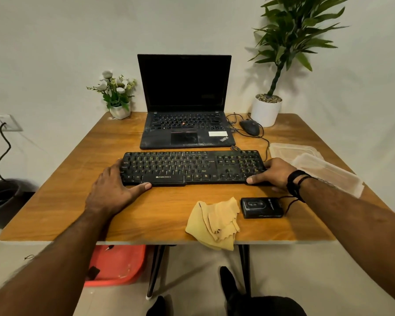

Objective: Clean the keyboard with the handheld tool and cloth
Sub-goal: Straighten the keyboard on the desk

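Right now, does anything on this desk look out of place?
Yes: the yellow cloth droops over the table's near edge, and the laptop's palm rest looks dusty and smudged.

I saw bare wooden table (55,201) left of the keyboard (192,166), open for a hand. On the right, plastic containers (317,169) crowded the keyboard's end. The yellow cloth (214,222) and black handheld tool (261,207) blocked the near strip; the laptop (185,124) closed off the far side.
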